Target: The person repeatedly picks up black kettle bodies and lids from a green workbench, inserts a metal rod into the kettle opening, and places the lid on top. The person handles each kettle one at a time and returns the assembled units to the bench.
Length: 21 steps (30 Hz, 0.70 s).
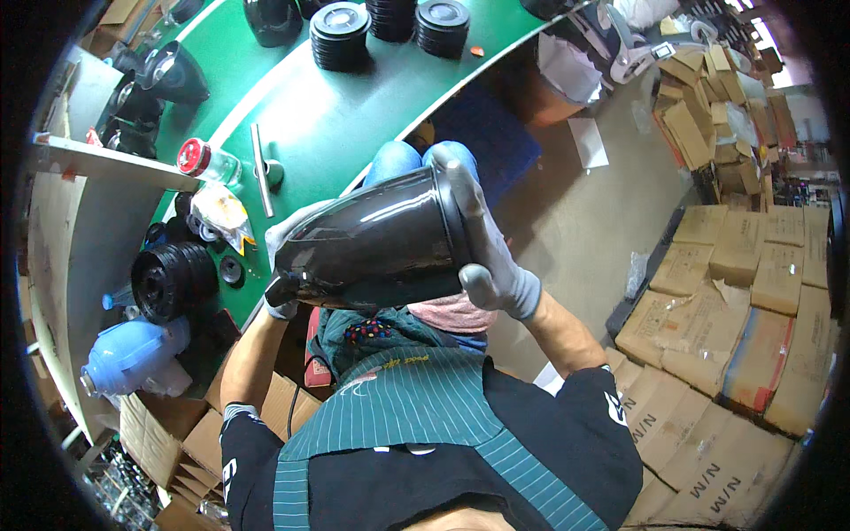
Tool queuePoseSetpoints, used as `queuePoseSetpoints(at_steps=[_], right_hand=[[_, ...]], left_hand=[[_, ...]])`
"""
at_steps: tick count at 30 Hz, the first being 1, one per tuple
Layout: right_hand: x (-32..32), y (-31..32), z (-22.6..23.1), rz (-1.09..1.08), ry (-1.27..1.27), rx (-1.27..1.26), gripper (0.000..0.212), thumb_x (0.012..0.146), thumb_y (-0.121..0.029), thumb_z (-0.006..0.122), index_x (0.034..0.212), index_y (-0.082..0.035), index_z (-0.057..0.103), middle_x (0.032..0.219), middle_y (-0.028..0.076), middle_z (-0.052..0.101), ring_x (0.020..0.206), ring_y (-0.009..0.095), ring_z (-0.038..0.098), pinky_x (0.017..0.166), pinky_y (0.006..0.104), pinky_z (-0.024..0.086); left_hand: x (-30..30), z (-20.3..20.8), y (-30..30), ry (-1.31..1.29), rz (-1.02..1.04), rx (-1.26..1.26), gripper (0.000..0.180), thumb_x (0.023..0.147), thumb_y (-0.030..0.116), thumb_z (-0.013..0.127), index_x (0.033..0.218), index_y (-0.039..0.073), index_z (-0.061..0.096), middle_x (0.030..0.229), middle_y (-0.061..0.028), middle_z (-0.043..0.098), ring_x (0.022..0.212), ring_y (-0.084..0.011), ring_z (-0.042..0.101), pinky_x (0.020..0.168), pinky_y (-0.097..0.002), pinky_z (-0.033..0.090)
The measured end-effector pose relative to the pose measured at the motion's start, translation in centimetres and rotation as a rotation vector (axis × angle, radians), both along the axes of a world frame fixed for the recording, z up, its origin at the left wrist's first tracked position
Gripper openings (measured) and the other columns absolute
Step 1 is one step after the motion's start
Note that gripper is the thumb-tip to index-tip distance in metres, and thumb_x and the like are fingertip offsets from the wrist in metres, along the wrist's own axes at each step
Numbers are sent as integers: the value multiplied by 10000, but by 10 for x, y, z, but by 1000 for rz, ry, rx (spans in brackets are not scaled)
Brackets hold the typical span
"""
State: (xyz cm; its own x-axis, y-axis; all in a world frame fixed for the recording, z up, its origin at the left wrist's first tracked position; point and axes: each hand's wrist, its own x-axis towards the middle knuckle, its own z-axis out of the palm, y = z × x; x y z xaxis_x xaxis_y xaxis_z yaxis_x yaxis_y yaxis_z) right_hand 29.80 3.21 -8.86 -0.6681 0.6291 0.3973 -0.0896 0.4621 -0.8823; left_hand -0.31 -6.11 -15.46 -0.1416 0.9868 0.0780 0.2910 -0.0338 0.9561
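A glossy black tapered vessel (372, 239) lies on its side between my two hands, above my lap. At its narrow end, beside a short black knob or spout, my left hand (292, 226) in a grey glove holds it; most of the fingers are hidden behind the vessel. My right hand (490, 257), gloved too, is closed around the wide rimmed end, with the thumb low and the fingers reaching over the top. What lies inside the vessel is hidden.
On the green table (292, 97) stand stacks of black lids (339, 35), a red-capped glass jar (208, 161) and a metal rod (262, 168). Black ring-shaped parts (173, 281) and a blue jug-like container (133, 354) sit at left. Cardboard boxes (682, 327) cover the right side.
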Motion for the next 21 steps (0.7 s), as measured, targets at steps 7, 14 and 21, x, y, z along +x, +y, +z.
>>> queuePoseSetpoints(at_steps=[7,14,21], right_hand=[[2,-16,-19,-198,97,-623,598,1209,-365,226,1678,-1,294,1723,141,328,1600,242,286,1330,365,146],[27,4,-42,-245,193,-1036,492,1187,-363,347,1482,-53,588,1444,81,640,1335,186,583,1204,337,421],[66,0,-87,-295,205,-745,513,1165,-416,385,1416,-37,623,1395,128,688,1289,248,656,1160,442,514]], left_hand=[[1,72,16,448,-160,244,548,913,313,716,1291,-84,724,1164,-203,772,1111,-311,740,1023,-431,556],[34,83,29,673,-203,411,593,746,248,819,1292,31,736,1152,-198,766,1037,-402,747,907,-452,602],[53,120,42,-122,-509,104,747,845,103,738,1538,-72,524,1541,-207,598,1486,-306,522,1284,-462,313]])
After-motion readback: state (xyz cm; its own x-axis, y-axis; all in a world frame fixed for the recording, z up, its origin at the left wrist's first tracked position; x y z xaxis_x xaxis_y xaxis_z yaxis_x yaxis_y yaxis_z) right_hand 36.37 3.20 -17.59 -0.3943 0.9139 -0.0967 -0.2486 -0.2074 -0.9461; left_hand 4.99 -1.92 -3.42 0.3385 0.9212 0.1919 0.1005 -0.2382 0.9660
